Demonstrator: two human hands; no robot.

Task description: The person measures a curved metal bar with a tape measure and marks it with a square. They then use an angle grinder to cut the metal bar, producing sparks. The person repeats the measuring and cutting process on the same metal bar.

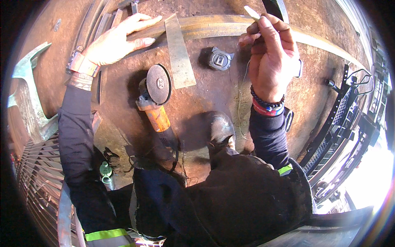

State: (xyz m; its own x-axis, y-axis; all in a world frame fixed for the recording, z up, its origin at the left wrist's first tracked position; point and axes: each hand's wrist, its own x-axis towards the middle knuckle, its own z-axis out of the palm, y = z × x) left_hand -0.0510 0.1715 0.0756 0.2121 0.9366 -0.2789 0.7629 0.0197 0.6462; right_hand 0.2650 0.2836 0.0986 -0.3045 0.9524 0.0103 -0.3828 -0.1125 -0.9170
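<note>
My left hand [115, 41] lies with fingers stretched over the left part of a long curved metal bar [214, 28], its fingertips close to the upper end of a flat steel strip [180, 57]. That strip lies slantwise, its top end over the bar. Held up over the bar's right part, my right hand [273, 53] pinches a white pointed stick of chalk [251, 12] between thumb and fingers. Between my arms a grey tape measure [220, 59] rests on the rusty surface. To its left lies an orange angle grinder [157, 115], disc facing up.
Green-painted metal framework [29, 90] stands at the left, above a slatted metal grating [39, 177]. A bottle with a green top [105, 169] is beside my left forearm. Black mesh-and-bar framework [339, 119] runs along the right. My boot [222, 127] is near the middle.
</note>
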